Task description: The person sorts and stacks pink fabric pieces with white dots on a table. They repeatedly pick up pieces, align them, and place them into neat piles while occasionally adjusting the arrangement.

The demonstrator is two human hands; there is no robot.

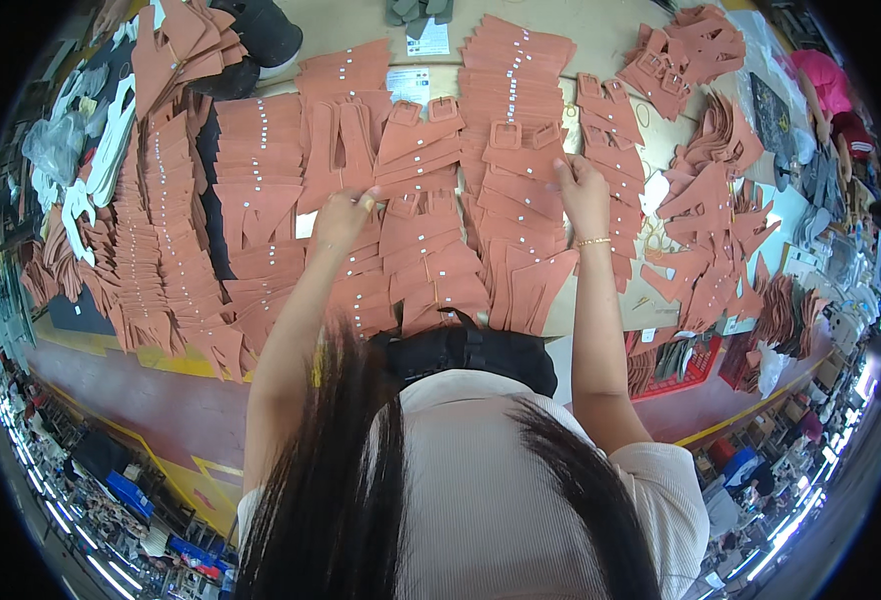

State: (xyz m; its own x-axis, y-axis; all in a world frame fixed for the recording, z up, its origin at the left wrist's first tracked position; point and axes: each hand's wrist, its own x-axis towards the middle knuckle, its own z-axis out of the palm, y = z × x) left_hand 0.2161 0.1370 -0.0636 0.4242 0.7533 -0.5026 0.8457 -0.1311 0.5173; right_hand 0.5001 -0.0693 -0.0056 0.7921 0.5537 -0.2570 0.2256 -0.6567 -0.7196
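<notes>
My left hand (341, 218) is over the overlapping stacks, its thumb and fingers closed at the left edge of a stack of terracotta cut pieces with covered buckles (419, 148). What lies between those fingertips is too small to make out. Farther right, my right hand (587, 198) pinches the right edge of a flat terracotta piece (523, 163) on top of another fanned stack. Square covered buckles (507, 135) stand at that stack's far edge. Small white labels mark most pieces. Nearer me, between my forearms, lies a bundle of matching pieces (431, 265).
More terracotta stacks (261, 150) cover the table's left side, beside white and grey pieces (111, 140). Loose terracotta straps (711, 230) pile up at the right. A black cap (266, 35) and printed sheets (409, 85) lie at the back. A red crate (681, 370) stands below the right edge.
</notes>
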